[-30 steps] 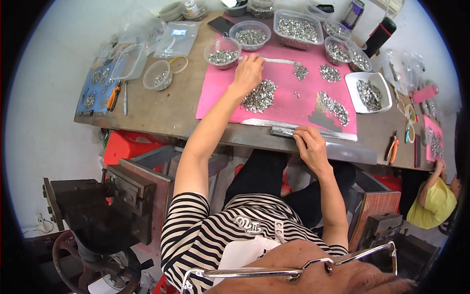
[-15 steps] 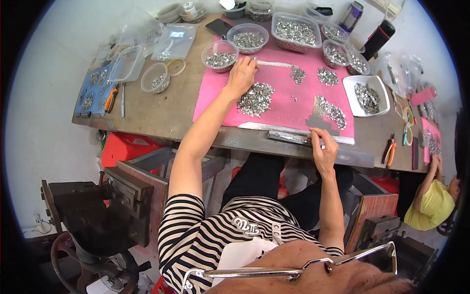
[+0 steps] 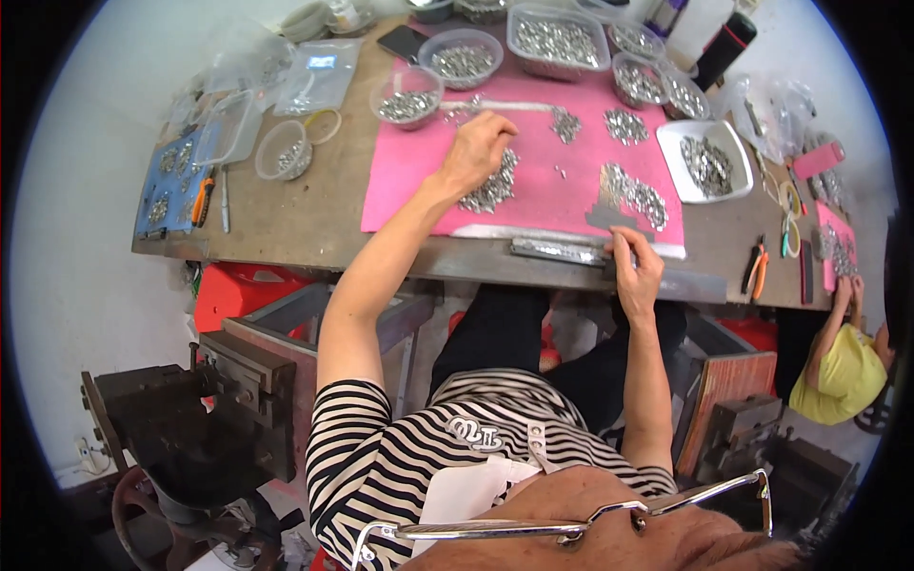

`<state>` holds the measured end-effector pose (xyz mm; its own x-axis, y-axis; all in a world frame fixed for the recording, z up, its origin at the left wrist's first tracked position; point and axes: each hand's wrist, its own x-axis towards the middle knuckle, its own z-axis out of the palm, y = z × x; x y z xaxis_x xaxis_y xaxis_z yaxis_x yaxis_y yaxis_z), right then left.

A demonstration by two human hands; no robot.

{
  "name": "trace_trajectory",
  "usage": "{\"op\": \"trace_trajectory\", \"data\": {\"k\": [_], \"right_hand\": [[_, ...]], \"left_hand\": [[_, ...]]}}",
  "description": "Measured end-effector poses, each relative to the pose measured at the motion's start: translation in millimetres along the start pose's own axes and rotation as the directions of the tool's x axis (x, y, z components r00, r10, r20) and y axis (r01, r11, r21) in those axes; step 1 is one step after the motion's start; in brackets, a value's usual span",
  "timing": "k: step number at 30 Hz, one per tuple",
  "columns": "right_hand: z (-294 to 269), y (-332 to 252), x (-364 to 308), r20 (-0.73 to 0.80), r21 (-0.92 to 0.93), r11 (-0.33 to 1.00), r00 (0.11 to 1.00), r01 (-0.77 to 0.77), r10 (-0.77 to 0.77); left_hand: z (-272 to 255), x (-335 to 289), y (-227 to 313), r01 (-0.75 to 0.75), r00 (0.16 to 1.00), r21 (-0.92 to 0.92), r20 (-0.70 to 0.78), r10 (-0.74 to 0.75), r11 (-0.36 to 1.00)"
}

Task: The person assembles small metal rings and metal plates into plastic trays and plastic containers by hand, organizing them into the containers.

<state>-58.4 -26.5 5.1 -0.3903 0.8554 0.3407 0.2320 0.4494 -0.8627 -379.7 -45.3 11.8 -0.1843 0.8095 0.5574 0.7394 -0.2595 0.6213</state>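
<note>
My left hand (image 3: 479,152) hangs over the upper left part of a heap of small silver metal pieces (image 3: 495,190) on a pink mat (image 3: 405,181). Its fingers are curled together; anything between them is too small to make out. Beyond it, a pale narrow strip (image 3: 524,106) lies across the mat, with a few loose pieces by its left end. At the bench's front edge my right hand (image 3: 638,271) pinches thumb to finger, touching or close to the right end of a slim metal channel (image 3: 557,250). What this pinch holds cannot be made out.
Plastic tubs of metal pieces (image 3: 557,43) line the back. A white square dish (image 3: 709,157) sits right, with orange-handled pliers (image 3: 755,269) below it. Left are a small tub (image 3: 284,150) and a blue mat (image 3: 171,176). A person in yellow (image 3: 838,376) works far right.
My left hand has come back from beside the round tub toward me, over the metal heap. My right hand stays by the channel's end. The whole view has shifted slightly.
</note>
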Motion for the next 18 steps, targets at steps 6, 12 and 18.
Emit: {"op": "trace_trajectory", "data": {"k": [6,12,18], "right_hand": [[11.8,-18.4,23.2,0.257,-0.098,0.981,0.957,0.166,-0.136],[26.2,-22.7,38.8,0.358,-0.173,0.946,0.912,0.274,-0.199],[57.9,-15.8,52.7,0.399,-0.269,0.871,0.871,0.41,-0.287]], "left_hand": [[36.5,-45.0,44.5,-0.121,0.966,-0.144,0.211,0.15,0.982],[29.9,-51.9,45.9,-0.021,0.985,-0.148,0.166,0.046,0.989],[23.0,-59.0,53.0,0.047,0.998,-0.117,0.037,-0.043,0.992]]}}
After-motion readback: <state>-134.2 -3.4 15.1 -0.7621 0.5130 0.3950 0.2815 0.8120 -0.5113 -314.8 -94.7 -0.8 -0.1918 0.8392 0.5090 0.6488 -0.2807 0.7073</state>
